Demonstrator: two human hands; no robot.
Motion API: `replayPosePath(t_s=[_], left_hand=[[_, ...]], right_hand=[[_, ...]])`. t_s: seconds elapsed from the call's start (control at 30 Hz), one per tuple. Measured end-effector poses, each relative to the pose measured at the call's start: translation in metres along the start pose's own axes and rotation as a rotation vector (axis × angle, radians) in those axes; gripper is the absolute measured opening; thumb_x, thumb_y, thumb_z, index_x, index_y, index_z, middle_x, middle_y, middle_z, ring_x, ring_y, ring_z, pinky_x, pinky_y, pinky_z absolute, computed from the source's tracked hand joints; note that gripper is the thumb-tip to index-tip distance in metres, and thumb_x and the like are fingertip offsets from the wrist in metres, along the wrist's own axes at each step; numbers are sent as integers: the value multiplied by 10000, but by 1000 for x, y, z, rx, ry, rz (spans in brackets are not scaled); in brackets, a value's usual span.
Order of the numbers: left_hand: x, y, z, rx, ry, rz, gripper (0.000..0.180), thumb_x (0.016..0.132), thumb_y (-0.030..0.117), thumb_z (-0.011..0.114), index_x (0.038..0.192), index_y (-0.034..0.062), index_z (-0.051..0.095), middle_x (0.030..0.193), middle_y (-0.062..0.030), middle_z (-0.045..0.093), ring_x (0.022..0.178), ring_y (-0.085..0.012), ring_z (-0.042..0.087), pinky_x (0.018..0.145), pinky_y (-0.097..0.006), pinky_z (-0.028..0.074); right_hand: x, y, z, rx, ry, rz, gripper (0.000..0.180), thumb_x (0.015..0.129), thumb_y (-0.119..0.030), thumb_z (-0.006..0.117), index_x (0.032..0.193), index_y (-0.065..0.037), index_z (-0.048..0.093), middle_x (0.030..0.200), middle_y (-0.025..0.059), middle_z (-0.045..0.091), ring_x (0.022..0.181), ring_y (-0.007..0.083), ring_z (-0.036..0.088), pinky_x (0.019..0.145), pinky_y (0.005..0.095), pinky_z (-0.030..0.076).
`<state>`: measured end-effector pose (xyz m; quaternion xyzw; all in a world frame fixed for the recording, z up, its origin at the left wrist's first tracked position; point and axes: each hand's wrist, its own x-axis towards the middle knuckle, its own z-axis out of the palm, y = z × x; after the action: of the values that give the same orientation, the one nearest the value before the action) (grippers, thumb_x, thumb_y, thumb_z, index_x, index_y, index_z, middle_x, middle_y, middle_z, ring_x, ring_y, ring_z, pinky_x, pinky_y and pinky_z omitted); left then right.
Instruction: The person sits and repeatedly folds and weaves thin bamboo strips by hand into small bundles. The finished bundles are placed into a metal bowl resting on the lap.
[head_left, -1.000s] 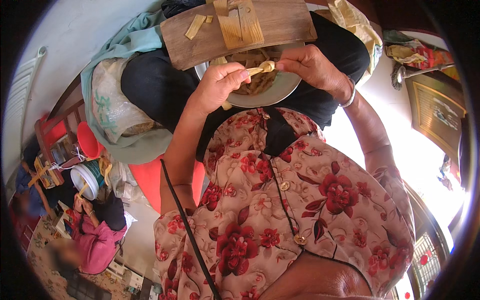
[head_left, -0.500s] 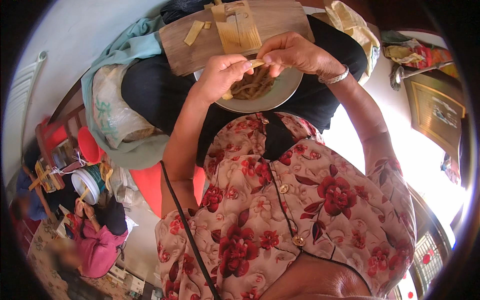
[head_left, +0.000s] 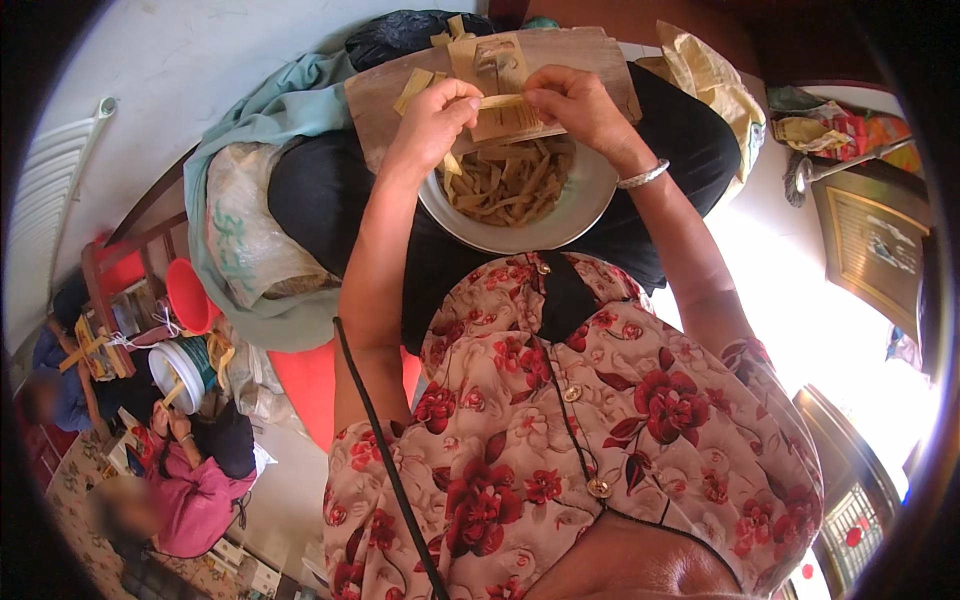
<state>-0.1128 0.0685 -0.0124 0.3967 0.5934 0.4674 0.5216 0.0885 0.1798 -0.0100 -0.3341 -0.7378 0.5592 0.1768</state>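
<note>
Since a second ago both hands rose off the bowl; now my left hand and right hand pinch a pale strip at twelve o'clock above it, which may tear if I tug.

A pale, smooth floor spreads out at upper left, with a white ribbed radiator along its edge. A red chair and an orange-red bucket stand beside it. On the right hangs a gold-framed picture, and strong daylight washes out the floor below it, near a dark wooden cabinet.
</note>
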Motion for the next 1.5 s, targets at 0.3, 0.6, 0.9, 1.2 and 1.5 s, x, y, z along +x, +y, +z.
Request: replayPosePath(t_s=[0.3, 0.6, 0.9, 1.2, 1.5], left_hand=[[-16, -13, 6, 599, 290, 129, 89, 858, 119, 600, 909, 47, 605, 835, -190, 647, 734, -289, 650, 653, -374, 490], [-70, 7, 70, -662, -251, -177, 234, 944, 239, 587, 1034, 25, 559, 658, -12, 538, 499, -88, 493, 524, -250, 481], [-83, 55, 43, -48, -179, 144, 291, 970, 268, 559, 876, 14, 665, 683, 53, 511, 623, -31, 408, 569, -199, 353], [-81, 38, 89, -732, -159, -116, 208, 953, 114, 541, 1143, 66, 471, 739, 25, 439, 592, -43, 396, 452, -166, 285], [-65, -8, 79, -389, -126, -107, 97, 937, 126, 554, 1015, 68, 552, 700, -4, 508, 566, -95, 456, 490, -240, 365]], right_hand=[[-25, -6, 4, -737, 225, -453, 142, 833, -206, 647, 919, -99, 685, 858, 108, 676, 798, 289, 644, 739, 377, 502], [-56, -40, 29, -642, 277, -317, 116, 866, -251, 636, 860, -138, 665, 683, 123, 635, 600, 345, 626, 524, 447, 488], [-119, -124, 14, 292, -573, 43, 123, 890, -144, 669, 871, -23, 680, 687, 4, 628, 613, 76, 558, 522, 237, 442], [-69, -50, 35, -125, 253, -214, 223, 900, -131, 617, 1106, -87, 691, 802, 105, 701, 712, 147, 678, 640, 274, 528], [-70, -31, 31, -808, 327, -339, 184, 833, -113, 631, 990, -143, 722, 725, 100, 624, 651, 300, 611, 587, 348, 499]])
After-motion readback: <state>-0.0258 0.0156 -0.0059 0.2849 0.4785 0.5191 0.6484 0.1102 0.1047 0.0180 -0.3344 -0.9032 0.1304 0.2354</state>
